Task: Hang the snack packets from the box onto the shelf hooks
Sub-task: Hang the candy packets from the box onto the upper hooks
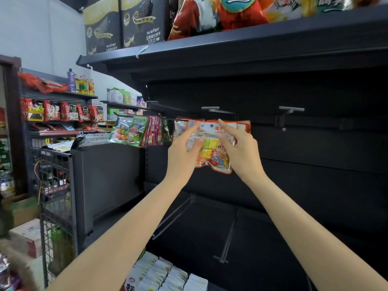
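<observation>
An orange-edged clear snack packet (214, 148) with coloured candies and a cartoon pig hangs at the front of a row of like packets on a shelf hook (218, 111). My left hand (185, 148) grips its left side, thumb on the front. My right hand (239, 148) pinches its right side, with the forefinger stretched up toward the hang hole. To the left, green-edged packets (128, 133) and pink ones (154, 133) fill another hook. One bare hook (290, 114) juts out at the right.
Long bare hooks (228, 238) stick out of the dark back panel lower down. White packets (163, 274) lie at the bottom. Wafer boxes (123, 24) and chip bags (216, 15) stand on the top shelf. A wire rack (56, 185) and cartons sit at the left.
</observation>
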### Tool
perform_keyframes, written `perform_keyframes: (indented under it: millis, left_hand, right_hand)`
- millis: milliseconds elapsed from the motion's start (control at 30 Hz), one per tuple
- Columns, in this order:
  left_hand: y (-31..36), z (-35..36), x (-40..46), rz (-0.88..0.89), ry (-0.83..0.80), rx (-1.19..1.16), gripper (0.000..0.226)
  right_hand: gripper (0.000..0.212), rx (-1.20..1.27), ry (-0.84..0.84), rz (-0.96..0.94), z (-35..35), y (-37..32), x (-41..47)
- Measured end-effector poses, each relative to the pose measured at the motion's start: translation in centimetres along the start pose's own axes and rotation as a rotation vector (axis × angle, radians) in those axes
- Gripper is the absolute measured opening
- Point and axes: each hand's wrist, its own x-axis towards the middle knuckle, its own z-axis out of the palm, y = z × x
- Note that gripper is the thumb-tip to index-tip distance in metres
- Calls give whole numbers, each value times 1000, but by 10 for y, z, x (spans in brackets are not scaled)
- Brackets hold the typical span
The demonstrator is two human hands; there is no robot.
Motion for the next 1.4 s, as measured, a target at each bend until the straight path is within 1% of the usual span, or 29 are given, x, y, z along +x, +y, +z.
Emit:
perform_keyframes:
  millis: [200,333,400,467,533,600,667,767,867,1000,1067,1100,1167,1233,1300,1333,1400]
  left_hand:
    - [-7,3,3,8,3,59,43]
    - [-16,8,13,26,-10,236,48]
    - [-24,12,21,9,-53,277,55]
    - [-33,20,33,-51,-126,291,61]
    - [-40,30,47,-99,-209,315,66]
    - [-43,41,58,-114,-290,365,67]
    - [-43,50,66,-132,-358,430,68]
    - [-45,58,76,-154,-425,486,77]
    - [-46,61,80,-151,-463,526,78]
    - [-49,61,80,-128,-455,424,70]
    - [-49,58,79,-117,-429,414,64]
    - [-46,56,78,-92,-413,432,59]
    - [-38,52,73,-34,-363,467,52]
    - [-31,47,67,27,-314,483,41]
    - [-25,40,58,94,-295,561,31]
    - [-23,35,54,118,-281,613,28]
    - [-18,21,41,148,-220,684,25]
  right_hand:
    - [43,-86,46,-10,2,8,0]
    - [48,-182,29,-28,6,18,3]
    - [54,-256,18,-41,9,26,6]
    - [61,-333,4,-50,11,36,11]
    - [72,-435,-54,3,13,44,19]
    - [81,-600,-105,76,13,49,27]
    - [83,-754,-121,87,14,56,35]
    - [81,-889,-150,63,14,60,42]
    - [83,-1041,-182,112,13,64,52]
    - [83,-1197,-236,128,15,62,60]
    - [81,-1186,-246,110,14,59,58]
    - [78,-1157,-223,72,14,59,56]
    - [70,-1048,-125,-55,12,58,47]
    - [54,-893,-22,-144,12,54,36]
    - [33,-728,33,-153,14,47,26]
    - [26,-652,21,-140,14,43,22]
    - [22,-498,-43,-109,18,36,16]
